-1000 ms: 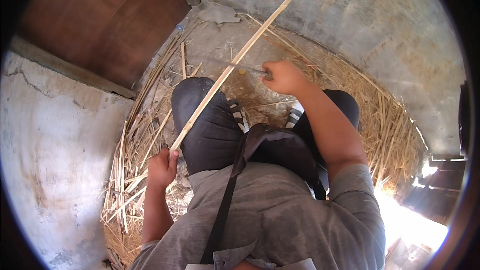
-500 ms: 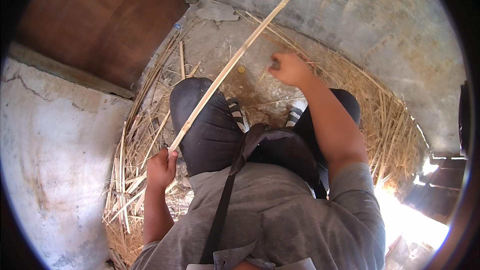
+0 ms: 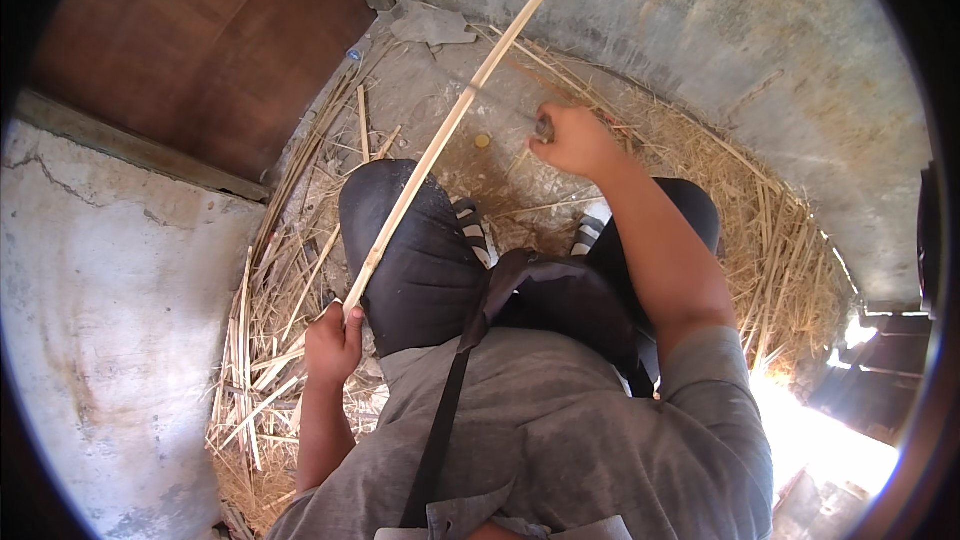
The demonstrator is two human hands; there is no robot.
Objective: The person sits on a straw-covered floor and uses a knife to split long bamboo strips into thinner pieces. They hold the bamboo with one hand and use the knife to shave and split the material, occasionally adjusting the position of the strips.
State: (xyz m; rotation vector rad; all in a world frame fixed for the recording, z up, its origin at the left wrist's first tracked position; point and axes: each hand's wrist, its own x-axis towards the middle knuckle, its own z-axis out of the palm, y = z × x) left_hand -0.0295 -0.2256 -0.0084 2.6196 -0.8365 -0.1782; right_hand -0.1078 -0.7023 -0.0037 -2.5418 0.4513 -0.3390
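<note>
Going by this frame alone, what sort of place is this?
Probably a rough shed or makeshift workshop: a stained grey wall, a flat reddish-brown panel, and thin straw-coloured strips heaped along the wall's base.

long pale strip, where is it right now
In the head view, the long pale strip slants from the left hand, left of centre, up across the left knee to the picture's top edge, right of centre.

1. I saw the strip (image 3: 431, 155) run forward from the left hand (image 3: 333, 342), over the left knee (image 3: 368, 195).
2. The right hand (image 3: 580, 145) was right of it.
3. Straw (image 3: 785, 250) lay right of the legs, slats (image 3: 247, 370) left.
</note>
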